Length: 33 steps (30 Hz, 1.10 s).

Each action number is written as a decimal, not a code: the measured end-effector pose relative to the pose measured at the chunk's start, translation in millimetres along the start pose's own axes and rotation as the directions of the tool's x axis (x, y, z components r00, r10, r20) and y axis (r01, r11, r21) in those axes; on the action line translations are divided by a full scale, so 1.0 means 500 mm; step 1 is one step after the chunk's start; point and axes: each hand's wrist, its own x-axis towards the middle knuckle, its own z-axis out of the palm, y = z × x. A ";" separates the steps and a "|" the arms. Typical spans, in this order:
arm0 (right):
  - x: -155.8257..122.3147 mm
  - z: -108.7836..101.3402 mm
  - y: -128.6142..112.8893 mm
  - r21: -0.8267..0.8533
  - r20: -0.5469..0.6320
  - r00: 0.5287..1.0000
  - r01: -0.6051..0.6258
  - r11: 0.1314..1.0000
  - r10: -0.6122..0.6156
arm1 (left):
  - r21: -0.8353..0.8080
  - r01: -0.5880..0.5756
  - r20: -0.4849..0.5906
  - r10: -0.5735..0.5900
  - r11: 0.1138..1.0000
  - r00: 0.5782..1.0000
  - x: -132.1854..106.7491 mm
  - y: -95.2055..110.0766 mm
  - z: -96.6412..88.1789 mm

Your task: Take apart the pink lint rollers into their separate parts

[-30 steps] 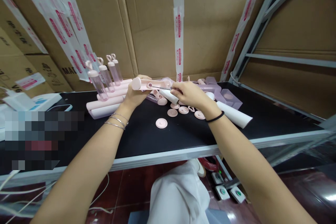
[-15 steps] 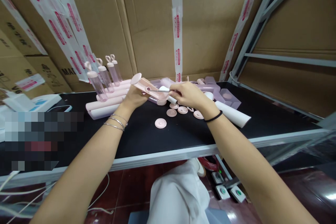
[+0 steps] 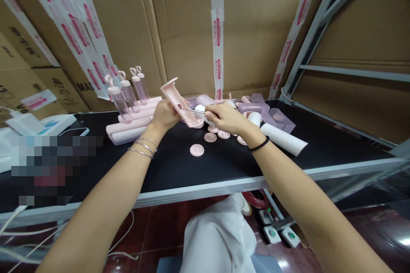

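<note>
My left hand [image 3: 165,116] is wrapped around a pink plastic shell [image 3: 185,108], a half-open trough held tilted above the table. Gripped in the fingers of my right hand [image 3: 228,117] is a thin metal tool [image 3: 196,111]. Its tip reaches the inside of the shell near a small round hole; whether it touches cannot be made out, nor can the exact kind of tool. Below the hands lie several pink round discs, the nearest disc [image 3: 197,150] close to the front. A white tube [image 3: 284,139] lies right of my right wrist.
Pink and white tubes [image 3: 128,128] lie at left, with several clear pink-capped cylinders [image 3: 120,100] upright behind them. Lilac plastic parts [image 3: 278,119] are heaped at back right. A white power strip [image 3: 57,128] sits far left. The table's metal edge [image 3: 205,190] runs in front.
The pink shell has turned in my left hand, so its hollow inside faces me more. The metal tool stays against or near the hole area, and my right hand has shifted slightly.
</note>
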 end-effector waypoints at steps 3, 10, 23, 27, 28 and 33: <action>0.002 0.000 0.003 0.032 0.005 1.000 0.002 0.999 -0.002 | 0.034 -0.018 -0.008 0.018 0.999 1.000 0.004 0.000 -0.004; 0.004 0.010 -0.001 0.139 0.051 0.995 -0.095 0.986 0.088 | 0.085 0.040 -0.045 -0.036 0.996 0.998 0.001 0.022 0.001; -0.003 -0.006 0.067 -0.233 0.023 0.939 -0.328 0.916 0.342 | 0.138 0.332 0.167 -0.353 0.933 0.921 -0.001 -0.006 0.042; -0.008 -0.006 0.061 -0.317 -0.017 0.928 -0.358 0.878 0.373 | 0.191 0.271 0.321 -0.321 0.943 0.891 -0.004 0.020 0.042; -0.010 -0.007 0.062 -0.345 -0.026 0.919 -0.378 0.859 0.393 | 0.240 0.256 0.354 -0.330 0.936 0.875 -0.007 0.026 0.040; -0.022 -0.023 0.069 -0.425 -0.084 0.820 -0.544 0.724 0.567 | 0.465 0.105 0.478 -0.349 0.879 0.806 -0.018 0.049 0.027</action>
